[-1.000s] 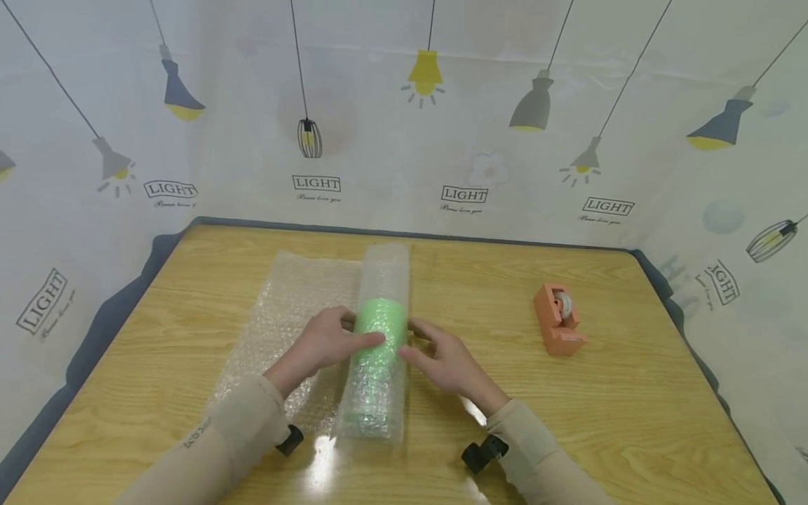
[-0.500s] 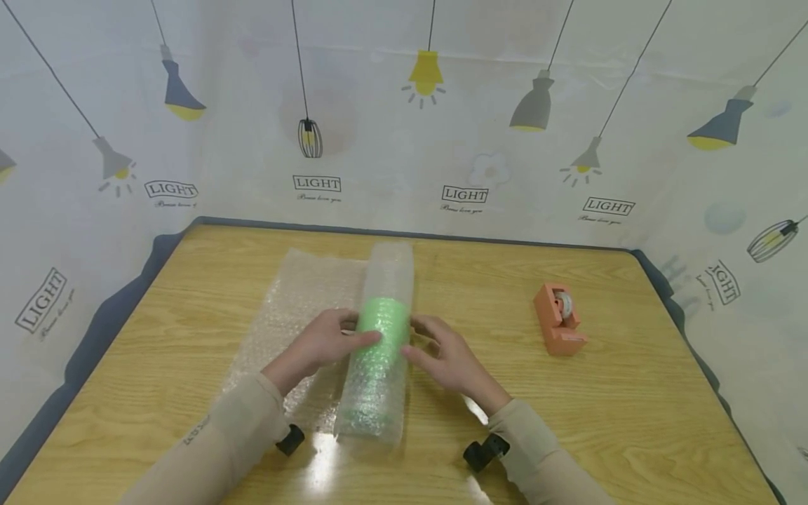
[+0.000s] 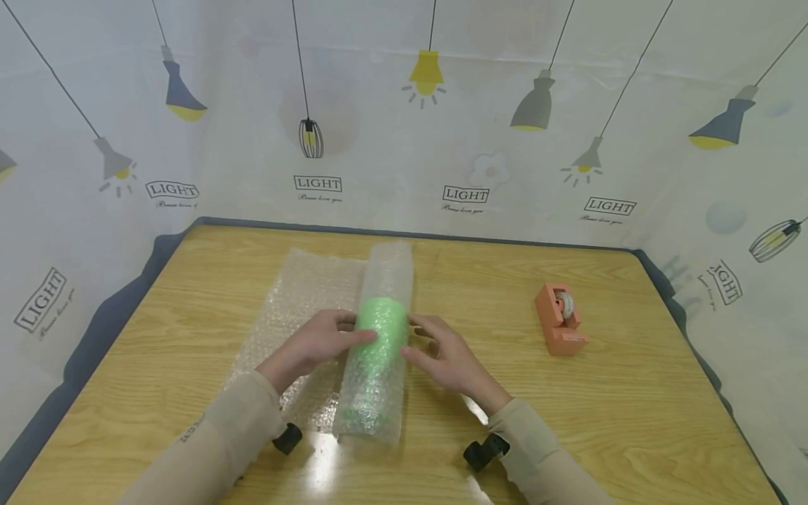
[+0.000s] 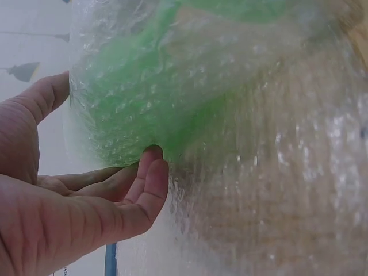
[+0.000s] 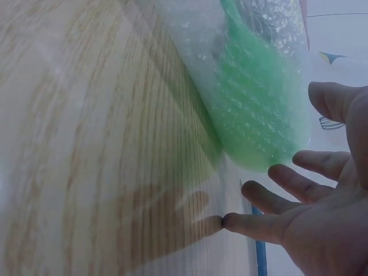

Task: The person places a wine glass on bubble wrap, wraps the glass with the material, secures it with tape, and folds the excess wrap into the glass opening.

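Observation:
A bright green object (image 3: 386, 315) lies inside a roll of clear bubble wrap (image 3: 390, 270), its full shape blurred by the layers. The roll rests lengthwise on the table, with a flat sheet of the wrap (image 3: 315, 280) spreading out from its left side. My left hand (image 3: 315, 344) holds the roll from the left, thumb on top and fingers at its side. In the left wrist view, fingertips (image 4: 152, 152) show at the lower edge of the green part. On the other side, my right hand (image 3: 447, 356) touches the roll with loosely extended fingers (image 5: 299, 184).
An orange tape dispenser (image 3: 558, 322) with a roll of tape stands at the right of the wooden table (image 3: 631, 421). A white curtain (image 3: 391, 147) printed with lamps surrounds the back and sides. Black wrist cameras (image 3: 486, 452) sit on both cuffs.
The bubble wrap roll has shifted slightly to the right, and the flat sheet's left edge has drawn in with it. My left thumb has slid a little left on the roll.

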`<act>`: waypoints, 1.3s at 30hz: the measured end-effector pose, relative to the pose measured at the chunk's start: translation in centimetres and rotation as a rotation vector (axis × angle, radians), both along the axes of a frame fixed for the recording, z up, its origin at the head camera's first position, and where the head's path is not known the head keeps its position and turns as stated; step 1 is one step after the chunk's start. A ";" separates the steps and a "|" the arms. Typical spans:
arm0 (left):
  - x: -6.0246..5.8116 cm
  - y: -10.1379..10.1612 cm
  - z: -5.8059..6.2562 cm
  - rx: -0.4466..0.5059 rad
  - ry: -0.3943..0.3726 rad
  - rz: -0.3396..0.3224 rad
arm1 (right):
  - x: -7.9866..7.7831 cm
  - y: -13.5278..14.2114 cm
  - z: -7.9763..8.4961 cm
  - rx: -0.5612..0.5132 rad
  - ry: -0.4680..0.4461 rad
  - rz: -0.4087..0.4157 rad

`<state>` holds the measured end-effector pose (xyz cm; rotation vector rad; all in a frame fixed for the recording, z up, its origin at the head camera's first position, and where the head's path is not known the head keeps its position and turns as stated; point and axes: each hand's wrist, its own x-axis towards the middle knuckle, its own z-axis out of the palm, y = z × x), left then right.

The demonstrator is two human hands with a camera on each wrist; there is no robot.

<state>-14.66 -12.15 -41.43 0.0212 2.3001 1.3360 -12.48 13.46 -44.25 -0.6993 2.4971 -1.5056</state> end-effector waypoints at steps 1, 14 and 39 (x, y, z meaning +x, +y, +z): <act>0.0 0.0 0.0 0.003 -0.002 0.003 | 0.0 0.0 0.0 0.001 0.006 0.003; 0.2 0.3 -0.6 0.150 -0.073 0.008 | 0.0 0.0 0.3 0.010 0.074 -0.027; 0.7 0.8 0.2 -0.058 0.005 0.072 | 0.2 -1.1 0.7 0.040 0.132 -0.118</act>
